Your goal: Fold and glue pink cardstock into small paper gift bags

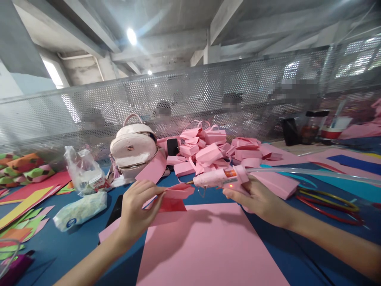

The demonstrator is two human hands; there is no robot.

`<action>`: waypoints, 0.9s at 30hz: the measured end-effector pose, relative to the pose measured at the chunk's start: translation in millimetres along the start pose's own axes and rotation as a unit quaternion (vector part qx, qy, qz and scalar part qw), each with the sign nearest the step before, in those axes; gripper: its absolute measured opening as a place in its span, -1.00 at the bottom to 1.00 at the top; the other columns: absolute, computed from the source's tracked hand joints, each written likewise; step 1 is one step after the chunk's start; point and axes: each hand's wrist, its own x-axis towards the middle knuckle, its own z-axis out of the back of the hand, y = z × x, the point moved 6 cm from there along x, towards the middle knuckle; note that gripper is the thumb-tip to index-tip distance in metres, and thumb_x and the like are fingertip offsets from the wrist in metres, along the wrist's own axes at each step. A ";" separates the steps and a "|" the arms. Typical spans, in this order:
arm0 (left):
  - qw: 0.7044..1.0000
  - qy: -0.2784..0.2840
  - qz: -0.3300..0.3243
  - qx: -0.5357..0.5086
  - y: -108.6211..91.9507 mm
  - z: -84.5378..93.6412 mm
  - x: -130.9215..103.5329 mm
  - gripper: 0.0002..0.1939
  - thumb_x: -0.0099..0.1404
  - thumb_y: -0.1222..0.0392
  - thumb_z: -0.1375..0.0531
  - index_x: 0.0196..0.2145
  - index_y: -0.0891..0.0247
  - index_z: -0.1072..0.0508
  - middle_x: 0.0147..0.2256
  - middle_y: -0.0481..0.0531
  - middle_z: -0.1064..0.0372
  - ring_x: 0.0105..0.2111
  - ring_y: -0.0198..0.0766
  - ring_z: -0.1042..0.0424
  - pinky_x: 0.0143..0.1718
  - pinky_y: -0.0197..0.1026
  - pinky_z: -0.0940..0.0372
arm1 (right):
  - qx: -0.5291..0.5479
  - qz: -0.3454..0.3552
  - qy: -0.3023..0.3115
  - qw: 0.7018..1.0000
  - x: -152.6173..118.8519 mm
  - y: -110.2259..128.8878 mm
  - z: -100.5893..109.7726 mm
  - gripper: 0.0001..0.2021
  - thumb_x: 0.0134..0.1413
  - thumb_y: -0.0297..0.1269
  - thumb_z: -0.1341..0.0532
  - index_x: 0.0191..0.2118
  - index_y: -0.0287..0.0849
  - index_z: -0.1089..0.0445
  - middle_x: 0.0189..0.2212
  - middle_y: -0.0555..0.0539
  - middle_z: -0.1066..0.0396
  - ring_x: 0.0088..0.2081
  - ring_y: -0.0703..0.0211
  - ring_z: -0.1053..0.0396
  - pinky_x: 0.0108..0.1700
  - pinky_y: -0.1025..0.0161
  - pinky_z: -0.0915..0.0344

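Blue bench [59,250]: under the pink sheet [214,246];
Folded paper [180,193]: above the sheet's far edge, pinched in left hand's [135,208] grip;
Glue gun [216,178]: in right hand's [257,198] grip, nozzle near paper; best kept steady

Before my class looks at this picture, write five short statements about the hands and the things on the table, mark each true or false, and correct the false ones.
1. The right hand grips the glue gun. True.
2. The glue gun is blue. False: the glue gun is pink.
3. The left hand pinches folded pink paper. True.
4. In this view, the backpack stands right of the pink pile. False: the backpack stands left of the pink pile.
5. The tissue pack lies nearer the camera than the plastic bag. True.
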 end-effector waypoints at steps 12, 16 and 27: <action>0.999 -0.008 0.032 -0.030 9.8 -2.1 -2.9 -0.86 0.35 0.39 -0.20 -0.30 0.21 -0.53 -0.43 -0.03 -0.49 -0.43 -0.28 -0.39 -0.34 -0.23 -0.21 | 0.063 -0.006 -0.043 0.997 -0.6 -12.9 2.4 -0.59 0.19 0.14 -0.19 -0.39 -0.12 -0.51 -0.40 -0.07 -0.51 -0.29 0.03 -0.46 -0.19 0.20 -0.40; 0.996 -0.009 0.065 -0.054 12.7 -1.3 -3.7 -0.87 0.36 0.35 -0.20 -0.33 0.21 -0.53 -0.44 -0.05 -0.47 -0.43 -0.29 -0.40 -0.33 -0.25 -0.21 | 0.067 -0.014 -0.036 0.997 2.8 -22.4 0.3 -0.54 0.17 0.19 -0.20 -0.39 -0.14 -0.54 -0.37 -0.12 -0.53 -0.27 -0.01 -0.47 -0.20 0.18 -0.40; 0.983 -0.013 0.160 -0.089 32.1 -2.5 -0.4 -0.82 0.36 0.23 -0.17 -0.43 0.24 -0.46 -0.45 -0.06 -0.43 -0.41 -0.27 -0.40 -0.31 -0.28 -0.23 | 0.039 -0.124 0.022 0.991 15.9 -69.6 3.3 -0.36 0.17 0.36 -0.04 -0.55 -0.18 -0.31 -0.60 0.02 -0.20 -0.53 0.24 -0.15 -0.47 0.28 -0.11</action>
